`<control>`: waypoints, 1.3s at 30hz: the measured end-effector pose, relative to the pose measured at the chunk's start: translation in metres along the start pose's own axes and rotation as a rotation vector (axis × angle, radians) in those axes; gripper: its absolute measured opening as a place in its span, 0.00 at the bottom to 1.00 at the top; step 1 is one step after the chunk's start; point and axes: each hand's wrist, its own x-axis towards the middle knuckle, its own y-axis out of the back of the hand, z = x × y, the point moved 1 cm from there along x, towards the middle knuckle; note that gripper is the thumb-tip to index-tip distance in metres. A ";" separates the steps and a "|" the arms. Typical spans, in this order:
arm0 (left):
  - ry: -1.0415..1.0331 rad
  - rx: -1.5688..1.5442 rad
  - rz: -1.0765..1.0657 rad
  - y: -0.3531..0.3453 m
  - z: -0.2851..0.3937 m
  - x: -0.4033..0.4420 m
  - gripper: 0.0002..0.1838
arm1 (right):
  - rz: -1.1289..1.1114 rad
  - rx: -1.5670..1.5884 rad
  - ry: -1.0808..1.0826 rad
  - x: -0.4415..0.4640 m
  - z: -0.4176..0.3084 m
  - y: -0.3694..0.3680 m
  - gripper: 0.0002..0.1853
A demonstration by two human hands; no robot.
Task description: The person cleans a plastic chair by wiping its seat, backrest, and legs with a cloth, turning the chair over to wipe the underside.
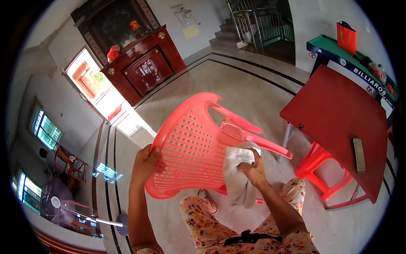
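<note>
A pink plastic chair [188, 146] with a perforated back is tilted in front of me. My left hand [146, 164] grips the left edge of its back, thumb on the near face. In my right hand [252, 167] is a pale cloth [237, 169], bunched against the right side of the chair, by the seat and armrest. The cloth hangs down below my fingers. Part of the chair's lower side is hidden behind the cloth and my legs.
At the right stands a red table [334, 122] with a phone-like object [359, 155] on it. A red stool [323, 169] is beneath. Behind are a billiard table [351, 70] and a red cabinet [148, 72]. A fan [56, 202] stands at the left.
</note>
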 end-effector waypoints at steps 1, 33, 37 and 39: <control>0.002 -0.015 0.003 -0.002 0.003 -0.001 0.13 | -0.043 -0.015 0.152 -0.001 -0.013 -0.010 0.29; -0.065 -0.011 0.024 0.014 -0.018 0.001 0.16 | -0.230 -1.154 0.194 0.020 -0.007 -0.023 0.46; -0.083 0.009 0.043 0.015 -0.022 0.005 0.15 | -0.205 -1.170 0.006 0.024 0.012 -0.005 0.45; -0.082 0.021 0.041 0.014 -0.021 0.006 0.14 | -0.166 -1.170 -0.051 0.026 0.030 0.008 0.45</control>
